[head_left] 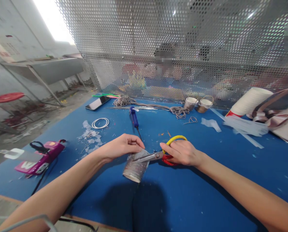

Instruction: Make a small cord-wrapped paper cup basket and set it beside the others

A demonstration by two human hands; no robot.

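Two hands meet at the near middle of the blue table (187, 196): the left hand (121, 146) pinches the top of a silvery roll (135, 169), the right hand (182, 153) has its fingers curled through scissors (150, 157) whose blades bite the roll's edge, the cut seemingly barely begun.

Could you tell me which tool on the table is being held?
The scissors with yellow and red handles, in the right hand, blades at the silver roll the left hand holds; the blue screwdriver and pink tool lie untouched.
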